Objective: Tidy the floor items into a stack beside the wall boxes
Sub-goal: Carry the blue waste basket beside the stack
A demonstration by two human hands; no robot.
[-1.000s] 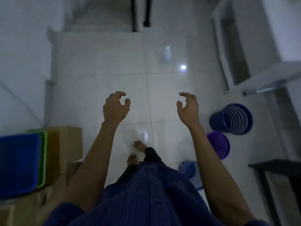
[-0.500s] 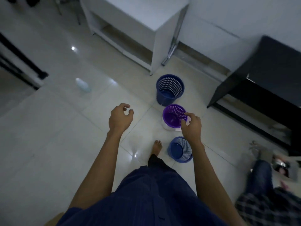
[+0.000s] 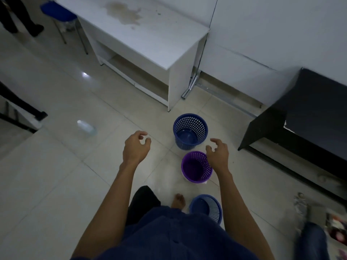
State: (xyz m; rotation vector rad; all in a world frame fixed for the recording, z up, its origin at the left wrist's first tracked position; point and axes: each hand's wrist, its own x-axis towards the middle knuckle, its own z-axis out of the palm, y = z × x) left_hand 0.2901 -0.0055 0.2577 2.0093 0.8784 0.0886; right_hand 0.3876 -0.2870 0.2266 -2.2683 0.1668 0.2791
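- While nothing is yet stacked, purple basket (image 3: pixel 196 167): perforated plastic, standing on the tiled floor (image 3: pixel 56 184), the middle of three baskets in a row.
- Dark blue basket (image 3: pixel 190 131): just beyond the purple basket, apart from it, near the desk's corner.
- Lighter blue basket (image 3: pixel 206 207): on the near side of the purple basket, apart from it and partly hidden by the right forearm and shirt.
- Axis: each basket's long axis is vertical, mouth up. The row runs from the person's feet away towards the desk.
- Right hand (image 3: pixel 218 156): over the purple basket's right rim, fingers spread and loosely curled, holding nothing. Contact with the rim cannot be told.
- Left hand (image 3: pixel 135 148): left of the purple basket and well clear of it, fingers loosely curled, empty.
- Bare foot (image 3: pixel 179 200): on the near side of the purple basket, just beside the lighter blue basket.
- White desk (image 3: pixel 150 40): beyond the purple basket, top stained, open shelf beneath.
- Black bench (image 3: pixel 309 113): right of the purple basket, against the wall.
- Plastic bottle (image 3: pixel 86 126): far left of the purple basket, lying on the floor.
- Second person's leg in jeans (image 3: pixel 309 239): near and right of the purple basket.
- Change over half a second: the baskets keep their order, more of the desk top shows, and the right hand remains at the purple rim.
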